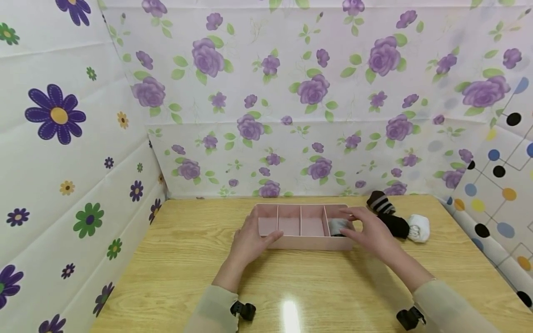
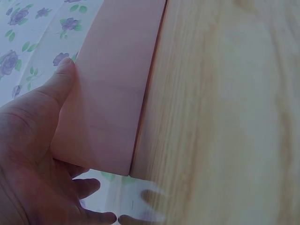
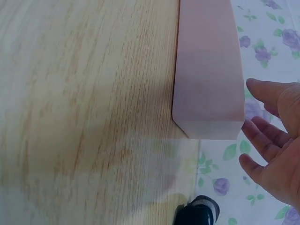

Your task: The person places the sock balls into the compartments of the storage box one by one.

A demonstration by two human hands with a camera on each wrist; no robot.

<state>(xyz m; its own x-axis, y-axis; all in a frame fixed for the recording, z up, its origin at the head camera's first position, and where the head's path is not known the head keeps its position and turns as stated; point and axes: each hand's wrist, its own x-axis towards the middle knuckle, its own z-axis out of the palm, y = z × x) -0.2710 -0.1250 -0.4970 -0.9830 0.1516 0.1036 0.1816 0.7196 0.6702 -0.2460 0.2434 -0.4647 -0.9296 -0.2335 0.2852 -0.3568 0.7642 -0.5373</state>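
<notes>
The pink box [image 1: 308,243] is lying on the wooden table [image 1: 187,259] with its long axis running from left to right, one hand at each end. The left hand [image 1: 246,237] is gripping the box at its left front corner, the thumb resting on the front rim. The right hand [image 1: 370,229] is hovering at the right end of the box, thumb and fingers spread apart; whether the fingertips are touching the grey bundle [image 1: 338,226], I cannot tell. This bundle is sitting in the box's rightmost compartment [image 1: 333,211]. The deciding relation, in my judgement: the other bundles are lying to the right of the box, so the right hand is being nearer. I am counting one box, four compartments and four bundles: the grey one inside; outside, one striped [image 1: 381,202], one black [image 1: 395,225] and one white [image 1: 418,228], the white lying farthest right of the box.
</notes>
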